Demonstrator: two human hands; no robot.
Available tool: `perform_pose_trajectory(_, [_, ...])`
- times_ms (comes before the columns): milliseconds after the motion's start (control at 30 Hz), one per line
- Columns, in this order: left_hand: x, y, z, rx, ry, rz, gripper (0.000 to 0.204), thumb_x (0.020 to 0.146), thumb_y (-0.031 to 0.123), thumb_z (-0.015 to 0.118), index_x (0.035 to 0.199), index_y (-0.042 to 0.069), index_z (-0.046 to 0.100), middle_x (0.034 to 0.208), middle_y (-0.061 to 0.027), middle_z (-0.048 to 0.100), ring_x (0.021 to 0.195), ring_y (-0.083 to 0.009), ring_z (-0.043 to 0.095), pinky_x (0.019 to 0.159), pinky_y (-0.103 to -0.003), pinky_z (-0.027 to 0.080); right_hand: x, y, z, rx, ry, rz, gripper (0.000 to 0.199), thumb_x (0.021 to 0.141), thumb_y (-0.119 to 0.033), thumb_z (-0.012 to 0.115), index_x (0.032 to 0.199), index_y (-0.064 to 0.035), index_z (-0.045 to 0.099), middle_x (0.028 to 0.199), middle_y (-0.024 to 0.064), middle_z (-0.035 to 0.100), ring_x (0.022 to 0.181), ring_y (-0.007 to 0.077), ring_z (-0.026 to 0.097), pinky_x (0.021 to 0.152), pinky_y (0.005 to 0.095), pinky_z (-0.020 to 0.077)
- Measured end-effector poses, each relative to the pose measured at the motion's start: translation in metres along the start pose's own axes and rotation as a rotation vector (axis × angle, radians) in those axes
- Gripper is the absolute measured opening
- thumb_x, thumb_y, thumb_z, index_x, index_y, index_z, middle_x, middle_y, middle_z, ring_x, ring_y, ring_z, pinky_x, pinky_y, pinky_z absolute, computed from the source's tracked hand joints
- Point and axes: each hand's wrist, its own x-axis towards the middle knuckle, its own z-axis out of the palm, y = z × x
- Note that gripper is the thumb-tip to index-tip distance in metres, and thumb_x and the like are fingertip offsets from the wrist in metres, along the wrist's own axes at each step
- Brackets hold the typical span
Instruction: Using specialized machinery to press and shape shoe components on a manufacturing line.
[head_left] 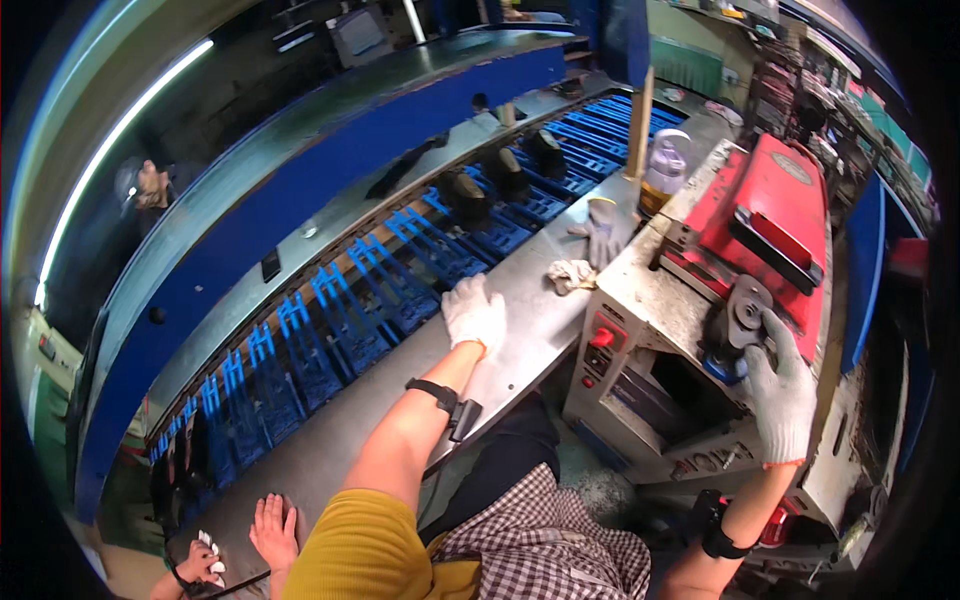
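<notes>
Overhead, a long blue conveyor with rows of blue ribbed carriers [360,290] curved away beyond the left hand [474,314], several carriers bearing dark shoe parts [465,195]. Its near border was a bare grey steel ledge [330,440], and the left hand, in a white knit glove, lay flat and spread on that ledge, right at its conveyor-side edge, gripping nothing. The stretch of ledge behind the hand, toward the person, lay open down to another person's bare hands [272,530] at its far lower end.

Between the two hands stood a grey metal machine with a red top housing [770,215]; its front corner with a red button [601,337] sat just right of the left hand. The right hand [780,385], also in a white knit glove, was curled at the machine's dark round wheel assembly [740,320], fingers touching its lower edge; whether it actually clasped the part could not be told.

Ahead of the left hand, a crumpled white rag [572,274] and a spare grey glove [603,232] rested on the ledge against the machine's side, narrowing the room there. Farther on stood a clear plastic jug with amber liquid [665,170].
</notes>
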Motion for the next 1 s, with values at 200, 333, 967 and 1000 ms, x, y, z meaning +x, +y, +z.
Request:
perform_pose_trajectory(200, [-0.001, 0.0, -0.001, 0.006, 0.015, 0.006, 0.054, 0.099, 0.037, 0.062, 0.147, 0.01, 0.059, 0.143, -0.0165, 0.063, 0.138, -0.0344, 0.055, 0.125, -0.054, 0.032, 0.001, 0.0, 0.002, 0.048, -0.021, 0.017, 0.05, 0.096, -0.013, 0.068, 0.146, -0.0133, 0.066, 0.1, 0.0196, 0.078, 0.089, 0.0267, 0.077, 0.085, 0.0389, 0.0581])
perform_pose_trajectory(333, [0.0, 0.0, 0.0, 0.028, 0.024, -0.001, 0.054, 0.099, 0.037, 0.062, 0.146, 0.01, 0.06, 0.141, -0.0172, 0.064, 0.135, -0.0346, 0.058, 0.124, -0.053, 0.033, -0.001, -0.002, 0.0, 0.057, 0.001, -0.043, 0.05, 0.096, -0.014, 0.07, 0.146, -0.0134, 0.067, 0.102, 0.0184, 0.077, 0.091, 0.0255, 0.076, 0.087, 0.0369, 0.0573])
perform_pose_trajectory(967, [-0.012, -0.022, -0.011, -0.055, 0.099, 0.026, 0.053, 0.095, 0.032, 0.065, 0.143, 0.01, 0.063, 0.138, -0.0197, 0.066, 0.135, -0.0348, 0.059, 0.121, -0.05, 0.037, 0.005, 0.013, 0.003, 0.106, -0.052, -0.04, 0.049, 0.101, -0.016, 0.069, 0.149, -0.0124, 0.064, 0.107, 0.0179, 0.079, 0.085, 0.0228, 0.074, 0.083, 0.0375, 0.0576])
perform_pose_trajectory(1000, [-0.013, -0.033, -0.018, -0.079, 0.178, -0.086, 0.054, 0.094, 0.032, 0.067, 0.144, 0.01, 0.063, 0.139, -0.0204, 0.065, 0.136, -0.0356, 0.058, 0.121, -0.05, 0.038, 0.006, 0.014, 0.005, 0.077, -0.036, -0.049, 0.048, 0.102, -0.015, 0.067, 0.151, -0.0108, 0.063, 0.107, 0.0167, 0.08, 0.082, 0.0201, 0.071, 0.08, 0.0363, 0.0572])
